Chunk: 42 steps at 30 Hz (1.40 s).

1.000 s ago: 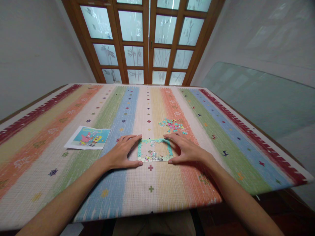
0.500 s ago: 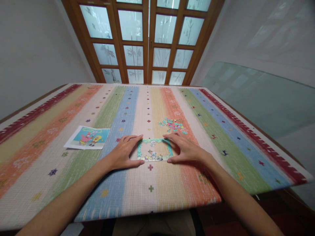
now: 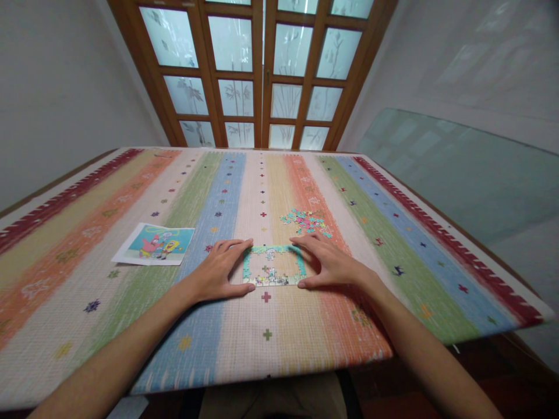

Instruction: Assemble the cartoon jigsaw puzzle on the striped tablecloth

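On the striped cloth in front of me lies a jigsaw puzzle frame, its joined edge pieces forming a rectangle around bare cloth, with a few pieces reaching inward from the top and bottom rows. My left hand curves around the left end, thumb at the lower corner and fingers at the upper one. Around the right end my right hand is set the same way, thumb and fingers apart at the corners. A heap of loose puzzle pieces lies just beyond my right hand.
A printed cartoon picture lies flat to the left of my left hand. The striped tablecloth covers a wide table. Wooden doors with glass panes stand behind it, and a pale glass sheet is at the right.
Both hands stay in place around the puzzle frame. The view shifts very slightly; nothing else has visibly moved.
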Available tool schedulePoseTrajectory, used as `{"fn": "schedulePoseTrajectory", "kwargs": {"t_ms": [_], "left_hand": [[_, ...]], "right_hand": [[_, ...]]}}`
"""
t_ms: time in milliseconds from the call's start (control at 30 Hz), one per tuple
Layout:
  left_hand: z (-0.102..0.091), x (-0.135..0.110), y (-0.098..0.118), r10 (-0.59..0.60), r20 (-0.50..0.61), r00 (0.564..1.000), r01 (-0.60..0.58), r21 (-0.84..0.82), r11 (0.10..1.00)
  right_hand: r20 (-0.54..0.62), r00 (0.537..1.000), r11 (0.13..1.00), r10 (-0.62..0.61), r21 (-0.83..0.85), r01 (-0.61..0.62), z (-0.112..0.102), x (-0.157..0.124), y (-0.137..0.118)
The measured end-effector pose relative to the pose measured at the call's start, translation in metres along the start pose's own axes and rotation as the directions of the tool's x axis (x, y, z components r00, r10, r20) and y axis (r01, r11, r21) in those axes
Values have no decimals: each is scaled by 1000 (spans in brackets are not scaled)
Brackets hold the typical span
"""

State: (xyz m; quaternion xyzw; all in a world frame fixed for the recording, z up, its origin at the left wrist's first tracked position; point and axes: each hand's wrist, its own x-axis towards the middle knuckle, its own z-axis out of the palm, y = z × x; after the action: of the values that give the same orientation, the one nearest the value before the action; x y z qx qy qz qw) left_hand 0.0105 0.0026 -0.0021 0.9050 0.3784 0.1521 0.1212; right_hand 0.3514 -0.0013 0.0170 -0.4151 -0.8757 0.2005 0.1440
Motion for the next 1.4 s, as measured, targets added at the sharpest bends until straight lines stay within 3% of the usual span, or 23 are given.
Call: {"fn": "schedulePoseTrajectory", "kwargs": {"t_ms": [1400], "left_hand": [[1, 1, -1, 31, 0, 1000, -31, 26, 999]], "right_hand": [[17, 998, 996, -62, -66, 63, 1, 4, -4]]}}
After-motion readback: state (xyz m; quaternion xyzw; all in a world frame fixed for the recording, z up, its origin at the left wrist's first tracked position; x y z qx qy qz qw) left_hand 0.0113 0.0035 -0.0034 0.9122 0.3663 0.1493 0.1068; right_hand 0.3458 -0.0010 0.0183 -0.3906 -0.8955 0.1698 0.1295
